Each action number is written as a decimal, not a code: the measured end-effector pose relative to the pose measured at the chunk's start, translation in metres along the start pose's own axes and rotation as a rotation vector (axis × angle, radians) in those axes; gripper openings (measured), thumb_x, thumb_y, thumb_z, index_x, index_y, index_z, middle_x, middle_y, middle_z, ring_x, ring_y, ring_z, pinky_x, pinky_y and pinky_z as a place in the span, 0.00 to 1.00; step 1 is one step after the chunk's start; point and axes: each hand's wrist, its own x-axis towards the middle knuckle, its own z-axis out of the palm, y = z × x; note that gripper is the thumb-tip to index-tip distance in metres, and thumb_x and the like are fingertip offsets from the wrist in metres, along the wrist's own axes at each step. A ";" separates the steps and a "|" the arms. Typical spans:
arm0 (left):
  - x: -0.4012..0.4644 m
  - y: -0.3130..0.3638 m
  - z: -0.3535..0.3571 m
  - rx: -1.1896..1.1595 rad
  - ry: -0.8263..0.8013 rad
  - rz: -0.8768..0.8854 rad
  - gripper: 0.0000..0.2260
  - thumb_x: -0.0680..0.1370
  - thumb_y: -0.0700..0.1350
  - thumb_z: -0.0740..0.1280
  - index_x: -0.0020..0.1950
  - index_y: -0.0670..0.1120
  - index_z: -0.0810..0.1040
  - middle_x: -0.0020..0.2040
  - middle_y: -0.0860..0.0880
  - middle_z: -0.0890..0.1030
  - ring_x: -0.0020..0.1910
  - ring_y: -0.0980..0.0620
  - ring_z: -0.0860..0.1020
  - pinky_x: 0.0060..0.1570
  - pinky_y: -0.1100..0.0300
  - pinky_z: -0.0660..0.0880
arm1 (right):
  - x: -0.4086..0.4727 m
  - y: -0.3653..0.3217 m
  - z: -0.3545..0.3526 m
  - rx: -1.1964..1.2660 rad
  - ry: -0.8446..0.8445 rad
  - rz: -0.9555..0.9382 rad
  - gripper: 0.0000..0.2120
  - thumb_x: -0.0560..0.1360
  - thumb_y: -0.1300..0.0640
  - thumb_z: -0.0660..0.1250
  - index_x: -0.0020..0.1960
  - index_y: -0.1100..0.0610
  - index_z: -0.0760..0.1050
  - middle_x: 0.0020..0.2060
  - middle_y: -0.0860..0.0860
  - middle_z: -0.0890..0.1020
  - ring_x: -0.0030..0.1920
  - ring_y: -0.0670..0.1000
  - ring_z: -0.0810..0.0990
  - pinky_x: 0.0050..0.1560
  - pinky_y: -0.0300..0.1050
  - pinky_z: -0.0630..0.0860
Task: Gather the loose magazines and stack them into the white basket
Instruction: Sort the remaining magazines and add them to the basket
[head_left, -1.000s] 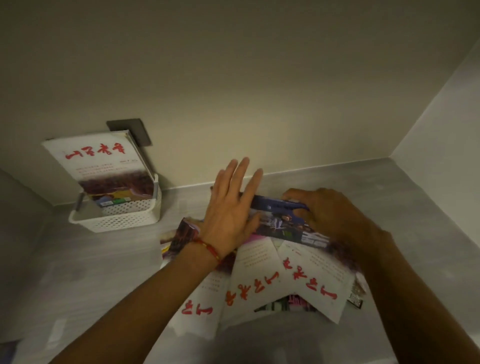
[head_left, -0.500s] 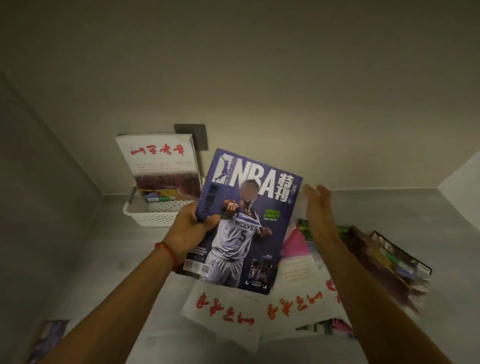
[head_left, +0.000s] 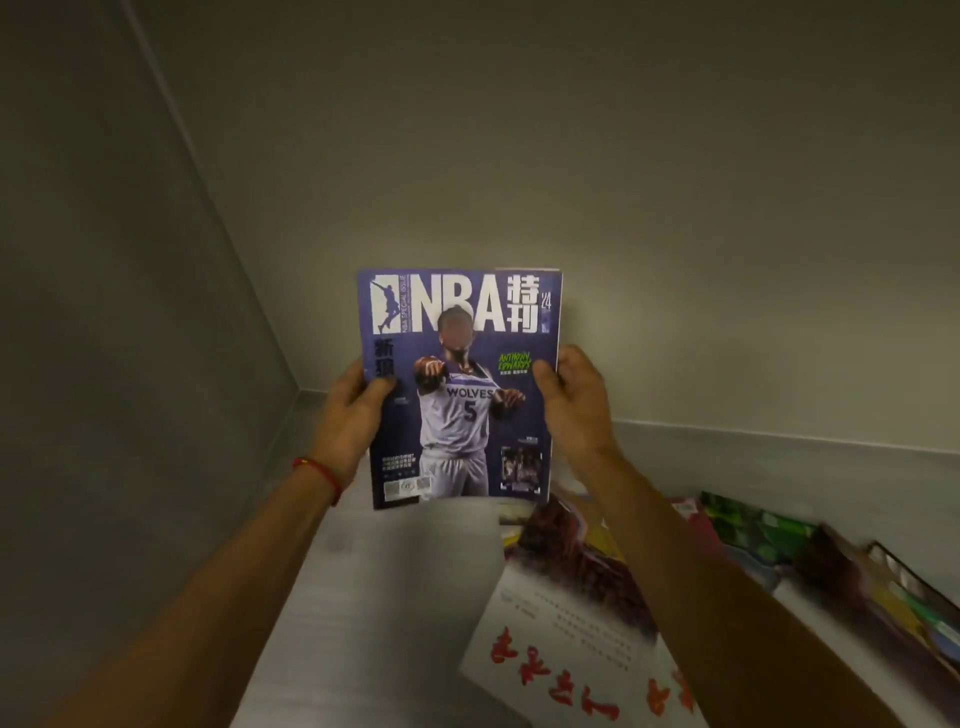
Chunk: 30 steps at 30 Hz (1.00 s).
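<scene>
- The left hand (head_left: 353, 415) and the right hand (head_left: 574, 410) each clamp one side edge of a blue basketball magazine (head_left: 460, 384), thumbs on the cover, fingers behind.
- The magazine is held upright, cover facing the camera, lifted clear of the grey desk (head_left: 374, 597) and in front of the wall.
- The step in hand looks like the carry: one magazine is picked up and has yet to go to the white basket.
- The white basket is not in view; it may be hidden behind the raised magazine, but I cannot tell, so what it holds cannot be told either.
- Loose magazines remain on the desk at lower right: a white one with red characters (head_left: 561, 649) overlaps others, and a green-covered one (head_left: 753, 535) lies further right among a fanned pile.
- The next move likely calls for finding the basket, lowering the magazine into it squarely, and letting go with both hands.
- Much of the gathering appears still to do, judging by the pile on the desk.
</scene>
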 end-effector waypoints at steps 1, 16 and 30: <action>0.011 0.006 -0.005 0.050 0.019 0.055 0.10 0.79 0.46 0.65 0.58 0.55 0.81 0.49 0.58 0.85 0.43 0.63 0.83 0.40 0.67 0.78 | 0.012 -0.008 0.004 -0.054 0.016 -0.030 0.08 0.79 0.56 0.66 0.51 0.61 0.76 0.46 0.56 0.84 0.45 0.56 0.84 0.45 0.51 0.82; 0.119 -0.039 -0.026 0.329 0.113 0.002 0.09 0.76 0.40 0.71 0.55 0.41 0.84 0.52 0.38 0.85 0.50 0.43 0.83 0.56 0.48 0.79 | 0.083 0.047 0.056 -0.281 0.041 0.051 0.09 0.75 0.53 0.72 0.47 0.59 0.82 0.48 0.55 0.86 0.44 0.51 0.83 0.52 0.49 0.82; 0.134 -0.073 -0.011 -0.041 0.220 -0.270 0.10 0.74 0.34 0.69 0.50 0.47 0.78 0.58 0.36 0.81 0.57 0.37 0.80 0.63 0.42 0.76 | 0.094 0.088 0.076 -0.321 0.062 0.173 0.08 0.79 0.57 0.65 0.43 0.57 0.79 0.41 0.48 0.83 0.41 0.51 0.83 0.40 0.39 0.78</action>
